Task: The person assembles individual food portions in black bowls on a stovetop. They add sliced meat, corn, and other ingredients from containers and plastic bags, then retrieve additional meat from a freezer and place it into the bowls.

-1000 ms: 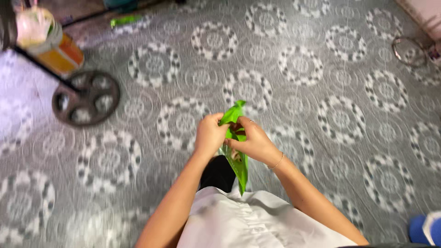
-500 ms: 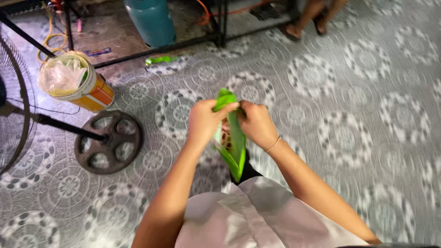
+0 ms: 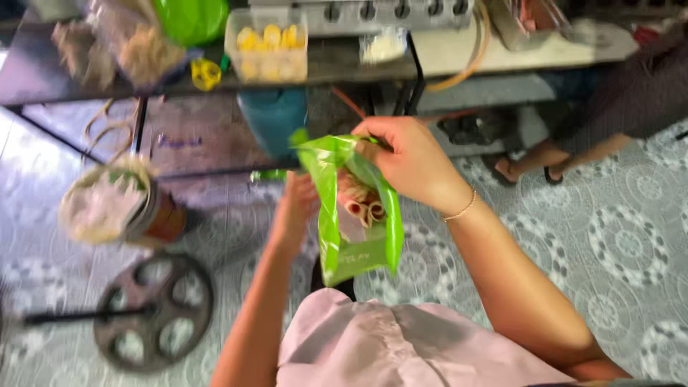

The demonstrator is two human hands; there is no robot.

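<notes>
A: Item: green plastic bag (image 3: 351, 215), thin, translucent, hanging at chest height above the patterned tile floor (image 3: 609, 236). Contents: pale rolled items, tan-edged, exact kind unclear.

B: Progress?

A: Filled, mouth not yet tied or closed. Right hand (image 3: 412, 161) pinching the bag's top edge, fingers pressed together. Left hand (image 3: 297, 208) behind the bag, grip half hidden, cannot tell.

B: Surroundings?

A: Lidded bucket (image 3: 118, 204) and wheel-shaped stand base (image 3: 154, 312) to the left; clear box of yellow pieces (image 3: 269, 43) on the shelf; another person's sandalled feet (image 3: 523, 168) beyond.
</notes>
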